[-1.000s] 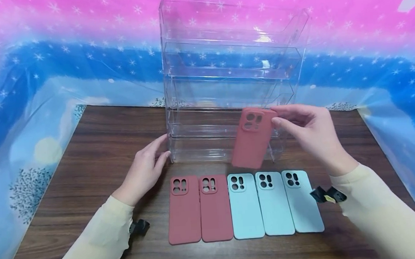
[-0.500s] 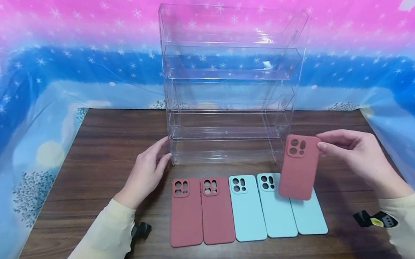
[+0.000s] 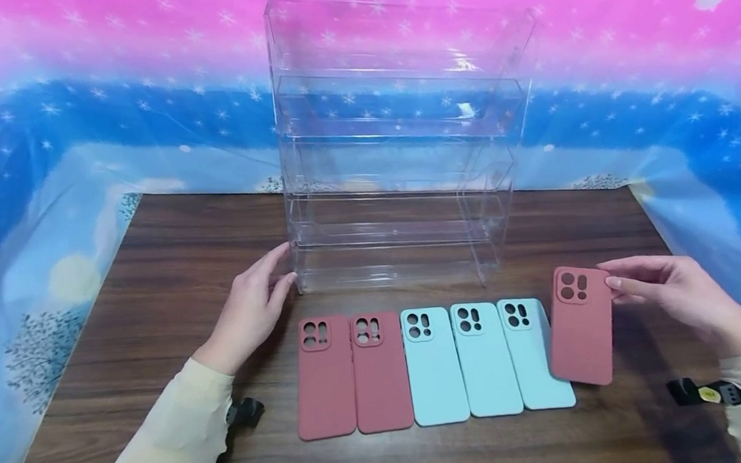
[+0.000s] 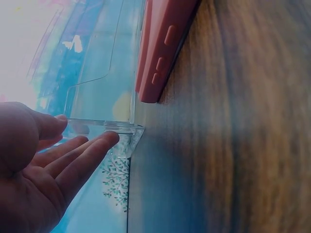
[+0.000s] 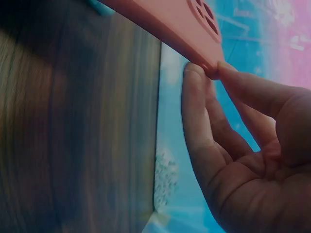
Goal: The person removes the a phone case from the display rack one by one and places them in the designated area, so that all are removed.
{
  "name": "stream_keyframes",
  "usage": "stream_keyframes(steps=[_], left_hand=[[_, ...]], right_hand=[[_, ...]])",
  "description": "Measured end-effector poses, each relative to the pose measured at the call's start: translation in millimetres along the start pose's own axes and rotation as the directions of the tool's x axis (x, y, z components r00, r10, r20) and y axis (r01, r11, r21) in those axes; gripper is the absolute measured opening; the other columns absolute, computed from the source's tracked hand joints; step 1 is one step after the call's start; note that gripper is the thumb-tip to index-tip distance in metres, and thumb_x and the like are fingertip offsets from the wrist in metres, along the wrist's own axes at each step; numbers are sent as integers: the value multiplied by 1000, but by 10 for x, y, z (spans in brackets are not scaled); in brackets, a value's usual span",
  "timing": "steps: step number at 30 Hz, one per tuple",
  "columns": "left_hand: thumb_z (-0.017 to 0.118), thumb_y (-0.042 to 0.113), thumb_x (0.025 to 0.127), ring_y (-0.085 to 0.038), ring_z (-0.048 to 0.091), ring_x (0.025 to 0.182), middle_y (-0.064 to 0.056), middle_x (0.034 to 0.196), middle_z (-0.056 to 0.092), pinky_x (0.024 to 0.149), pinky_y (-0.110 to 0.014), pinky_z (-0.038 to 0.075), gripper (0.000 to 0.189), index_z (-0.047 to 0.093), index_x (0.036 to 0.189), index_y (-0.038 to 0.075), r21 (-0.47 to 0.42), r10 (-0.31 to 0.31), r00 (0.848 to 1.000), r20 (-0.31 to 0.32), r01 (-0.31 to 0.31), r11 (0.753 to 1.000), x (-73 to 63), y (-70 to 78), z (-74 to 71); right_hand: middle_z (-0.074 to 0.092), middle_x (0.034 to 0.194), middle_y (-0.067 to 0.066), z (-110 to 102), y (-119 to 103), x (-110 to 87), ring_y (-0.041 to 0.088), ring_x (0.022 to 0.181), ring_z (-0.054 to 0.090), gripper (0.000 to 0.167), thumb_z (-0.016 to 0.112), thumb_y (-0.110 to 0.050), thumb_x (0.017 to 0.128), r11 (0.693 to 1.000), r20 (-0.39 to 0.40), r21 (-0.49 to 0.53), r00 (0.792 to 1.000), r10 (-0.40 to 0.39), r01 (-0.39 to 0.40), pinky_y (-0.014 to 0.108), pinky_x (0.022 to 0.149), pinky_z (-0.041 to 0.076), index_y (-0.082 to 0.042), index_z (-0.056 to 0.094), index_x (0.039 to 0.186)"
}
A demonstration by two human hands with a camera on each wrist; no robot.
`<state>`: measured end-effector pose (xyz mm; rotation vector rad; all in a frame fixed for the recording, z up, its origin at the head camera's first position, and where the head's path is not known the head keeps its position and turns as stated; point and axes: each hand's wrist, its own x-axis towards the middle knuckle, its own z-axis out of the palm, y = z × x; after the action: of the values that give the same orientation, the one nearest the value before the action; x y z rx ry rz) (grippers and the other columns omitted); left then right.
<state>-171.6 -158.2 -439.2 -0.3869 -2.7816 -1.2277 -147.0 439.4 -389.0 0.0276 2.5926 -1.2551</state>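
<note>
In the head view my right hand (image 3: 685, 295) pinches a dark pink phone case (image 3: 582, 331) by its upper right corner. Its lower left edge overlaps the rightmost mint case (image 3: 530, 356). The right wrist view has thumb and fingertips at that case's corner (image 5: 194, 43). My left hand (image 3: 247, 308) touches the lower left side of a clear tiered display rack (image 3: 390, 234). Its fingers are fairly straight against the rack in the left wrist view (image 4: 63, 165). Two more pink cases (image 3: 325, 389) lie in the row, left of mint cases (image 3: 435, 377).
The rack's clear tiers rise behind the row of cases. Brown wood-grain table (image 3: 173, 267) lies underneath. A pink and blue snowflake-patterned cloth (image 3: 144, 125) hangs around the back and sides. A dark device (image 3: 707, 393) sits at my right wrist, another (image 3: 244, 412) at my left.
My right hand has carried the pink phone case from in front of the rack, rightward and down, to the right end of the row. My left hand has stayed against the rack.
</note>
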Motion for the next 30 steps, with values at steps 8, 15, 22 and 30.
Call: stream_keyframes(steps=[8,15,22,30], left_hand=[[59,9,105,-40,70,118,-22,155,50,96,-55,58,55,42,157,6,6,-13,1000,-9,13,1000,-42,-38,-68],[59,8,106,-41,70,116,-23,154,51,94,-55,59,54,42,157,5,4,-8,1000,-20,8,1000,-84,-56,-107],[58,9,106,-42,69,117,-24,153,52,96,-57,58,53,43,156,5,-2,-19,999,-33,19,1000,-121,-63,-148],[58,8,106,-43,70,114,-25,151,53,94,-57,58,52,44,156,4,11,-9,998,-58,10,1000,-154,-99,-173]], right_hand=[[79,109,-11,60,282,108,13,94,78,51,70,-34,100,998,53,-53,997,49,-46,26,82,63,-3,63,140],[75,121,10,240,377,216,13,94,78,46,66,-30,103,996,80,-87,997,19,-12,27,81,64,-2,64,138],[73,124,20,283,400,302,10,93,77,43,64,-28,104,989,95,-148,995,10,4,24,80,62,-4,64,140],[74,122,21,362,380,374,9,91,77,46,65,-30,104,991,86,-133,996,25,-13,25,79,62,-3,63,141]])
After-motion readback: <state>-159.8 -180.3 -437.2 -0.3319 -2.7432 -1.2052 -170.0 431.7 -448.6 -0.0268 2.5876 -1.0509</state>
